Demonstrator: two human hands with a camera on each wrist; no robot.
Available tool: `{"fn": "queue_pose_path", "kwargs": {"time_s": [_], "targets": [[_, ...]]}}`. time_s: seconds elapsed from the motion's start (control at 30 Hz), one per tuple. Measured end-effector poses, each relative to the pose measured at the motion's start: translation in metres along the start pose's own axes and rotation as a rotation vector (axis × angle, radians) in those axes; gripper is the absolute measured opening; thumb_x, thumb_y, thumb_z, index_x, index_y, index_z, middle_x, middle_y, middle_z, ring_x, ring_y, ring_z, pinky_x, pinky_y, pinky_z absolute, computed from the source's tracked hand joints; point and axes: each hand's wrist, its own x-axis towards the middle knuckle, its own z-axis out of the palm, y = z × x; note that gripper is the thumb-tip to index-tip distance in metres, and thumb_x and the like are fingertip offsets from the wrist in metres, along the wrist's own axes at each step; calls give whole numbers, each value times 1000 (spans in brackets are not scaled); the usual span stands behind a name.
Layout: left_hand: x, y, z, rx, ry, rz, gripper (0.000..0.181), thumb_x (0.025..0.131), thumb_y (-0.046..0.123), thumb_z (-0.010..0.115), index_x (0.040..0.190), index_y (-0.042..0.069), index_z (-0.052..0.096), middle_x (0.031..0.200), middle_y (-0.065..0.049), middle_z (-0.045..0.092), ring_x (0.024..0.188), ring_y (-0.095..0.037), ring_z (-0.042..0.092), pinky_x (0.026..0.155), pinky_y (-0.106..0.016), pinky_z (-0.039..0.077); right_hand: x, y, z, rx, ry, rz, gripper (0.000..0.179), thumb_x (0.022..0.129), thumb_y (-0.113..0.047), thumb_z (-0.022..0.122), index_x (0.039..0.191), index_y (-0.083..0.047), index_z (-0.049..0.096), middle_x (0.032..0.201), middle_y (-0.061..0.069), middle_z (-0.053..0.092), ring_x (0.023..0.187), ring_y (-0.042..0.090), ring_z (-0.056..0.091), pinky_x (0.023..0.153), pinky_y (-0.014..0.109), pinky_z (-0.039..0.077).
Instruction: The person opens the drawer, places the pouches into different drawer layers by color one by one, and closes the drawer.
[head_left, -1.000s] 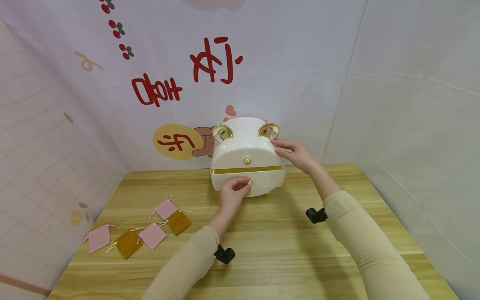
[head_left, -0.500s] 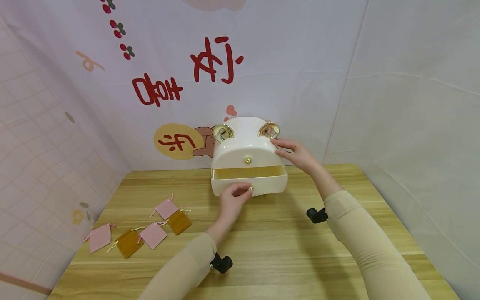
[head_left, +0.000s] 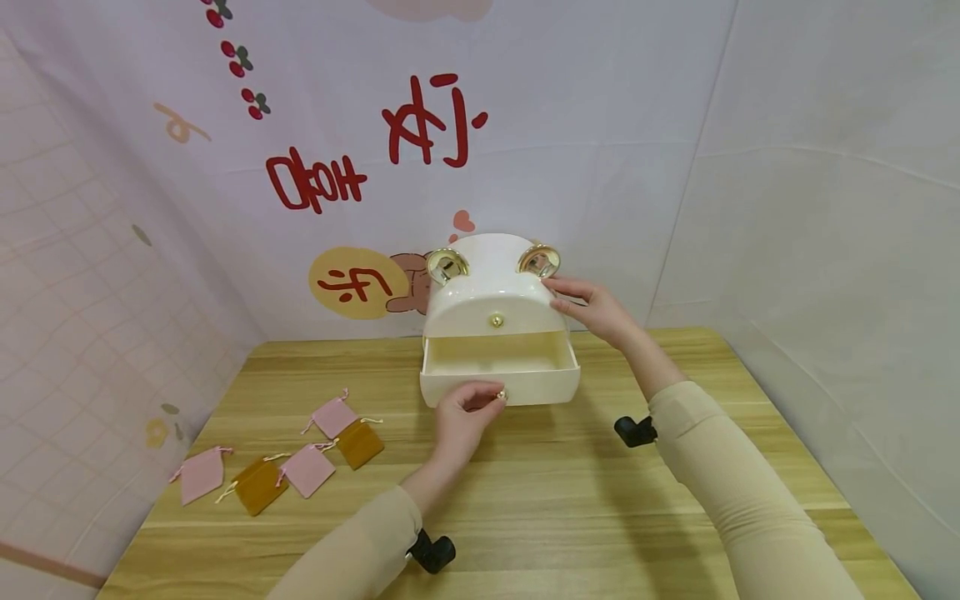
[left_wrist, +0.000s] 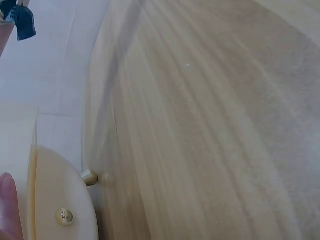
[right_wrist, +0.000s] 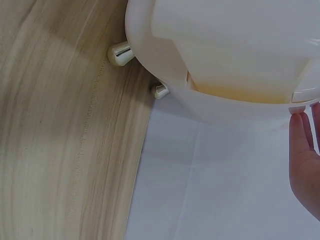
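A glossy white frog-shaped drawer box [head_left: 487, 271] with two gold eyes stands at the back of the table. Its lower drawer [head_left: 543, 387] is pulled well out, and the part of its inside in sight is bare. My left hand [head_left: 459, 421] pinches the small gold knob [head_left: 502, 395] on that drawer's front. At the box's upper right side, below the eye, my right hand [head_left: 596, 312] rests its fingertips with the fingers fairly straight. The upper compartment with its own gold knob [head_left: 496, 320] stays closed. Gold feet [right_wrist: 120, 53] show under the box in the right wrist view.
Several drawstring pouches lie flat at the left of the wooden table [head_left: 525, 517], among them a pink pouch [head_left: 307, 471] and a brown pouch [head_left: 360, 442]. A printed cloth wall [head_left: 600, 208] rises directly behind the box.
My left hand has drawn the lower drawer out toward me, from a narrow gap to wide open, keeping its pinch on the knob. My right hand has stayed against the box.
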Motion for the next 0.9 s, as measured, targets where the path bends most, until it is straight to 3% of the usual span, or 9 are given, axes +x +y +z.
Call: {"fn": "queue_pose_path", "kwargs": {"time_s": [0.27, 0.5, 0.73, 0.9], "targets": [[-13, 1, -6, -9, -31, -24, 18, 82, -2, 78, 99, 1, 76, 103, -11, 72, 88, -15, 67, 78, -23, 56, 1, 1, 0, -11, 2, 6, 45, 101, -13, 59, 143, -1, 51, 155, 21, 34, 143, 39, 28, 111, 56, 31], [-24, 2, -10, -114, -53, -51, 20, 83, -6, 76, 103, -5, 74, 103, -18, 70, 84, -17, 68, 76, -29, 58, 2, 3, 0, -15, -4, 1, 45, 101, -12, 58, 143, 0, 50, 155, 22, 33, 143, 39, 27, 112, 56, 30], [-28, 2, -9, -125, -65, -51, 20, 83, -7, 76, 103, -5, 74, 101, -19, 70, 82, -16, 69, 75, -31, 59, 15, 37, -1, -2, 13, -3, 46, 101, -20, 61, 144, -9, 52, 157, 13, 34, 144, 35, 27, 112, 56, 29], [-32, 2, -6, -135, -53, -59, 20, 82, -7, 76, 102, -5, 74, 102, -19, 70, 84, -17, 69, 76, -32, 59, 16, 42, -1, -10, 24, -9, 47, 99, -27, 63, 143, -13, 55, 156, 9, 37, 143, 32, 30, 111, 54, 32]]}}
